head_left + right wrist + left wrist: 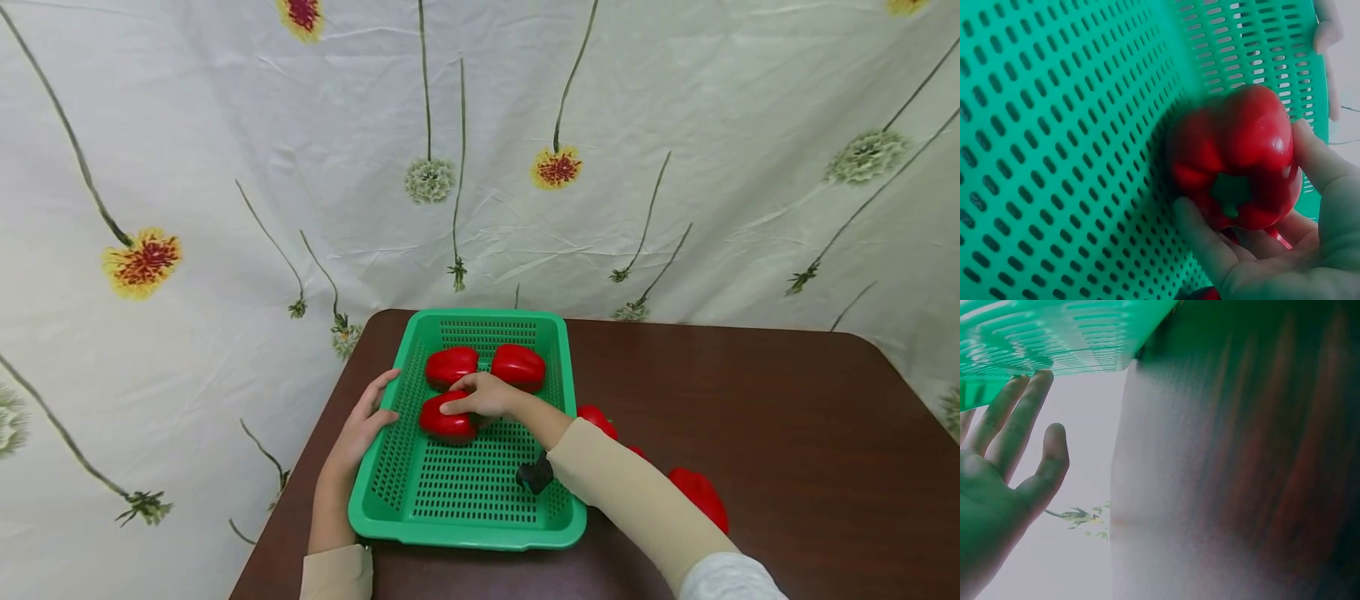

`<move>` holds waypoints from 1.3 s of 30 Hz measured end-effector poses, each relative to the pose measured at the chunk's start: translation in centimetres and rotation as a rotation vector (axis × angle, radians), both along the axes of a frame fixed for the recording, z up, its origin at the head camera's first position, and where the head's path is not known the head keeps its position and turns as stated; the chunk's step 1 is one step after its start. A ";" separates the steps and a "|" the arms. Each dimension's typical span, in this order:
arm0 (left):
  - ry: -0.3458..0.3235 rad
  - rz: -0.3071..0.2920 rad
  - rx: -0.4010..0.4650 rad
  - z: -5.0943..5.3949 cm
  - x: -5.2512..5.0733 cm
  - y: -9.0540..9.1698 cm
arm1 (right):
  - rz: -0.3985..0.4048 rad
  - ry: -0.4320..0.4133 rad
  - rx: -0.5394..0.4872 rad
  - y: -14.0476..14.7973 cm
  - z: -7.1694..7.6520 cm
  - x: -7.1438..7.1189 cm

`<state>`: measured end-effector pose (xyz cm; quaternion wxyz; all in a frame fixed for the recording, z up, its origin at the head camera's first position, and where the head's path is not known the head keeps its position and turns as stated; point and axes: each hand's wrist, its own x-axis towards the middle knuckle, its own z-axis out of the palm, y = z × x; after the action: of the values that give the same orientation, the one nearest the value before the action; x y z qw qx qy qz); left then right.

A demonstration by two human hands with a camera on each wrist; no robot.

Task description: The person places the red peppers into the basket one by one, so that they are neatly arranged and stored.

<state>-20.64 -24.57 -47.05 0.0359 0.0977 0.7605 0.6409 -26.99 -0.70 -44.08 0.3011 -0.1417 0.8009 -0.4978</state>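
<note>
Right hand grips a red pepper near open basket floor; left hand touches the rim, fingers apart.

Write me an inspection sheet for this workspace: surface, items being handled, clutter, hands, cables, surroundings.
Surface: dark brown table.
Items: green basket on the table. Inside, a held red pepper and two other red peppers beyond it. More peppers outside, on its right, some partly hidden by the right sleeve; count unclear.
Clutter: nothing seen.
Left hand: touches the basket's left side.
Right hand: grips the nearest pepper in the basket between thumb and fingers; black device at the wrist.
Cables: nothing seen.
Surroundings: pale flower-print cloth behind and left of the table.
</note>
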 end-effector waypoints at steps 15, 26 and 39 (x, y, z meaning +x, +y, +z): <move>-0.009 0.004 -0.017 0.0 0.3 -0.1 | 0.035 0.117 0.074 0.0 0.0 0.3; 0.019 -0.005 -0.030 -0.1 0.2 -0.3 | -0.039 0.115 -0.023 0.3 0.2 0.1; 0.046 -0.016 -0.033 0.0 0.0 -0.1 | -0.153 0.085 -0.131 1.2 0.8 -0.4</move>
<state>-20.64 -24.64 -47.00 0.0251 0.1179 0.7708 0.6255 -27.43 0.52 -43.32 0.2181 -0.1205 0.7870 -0.5644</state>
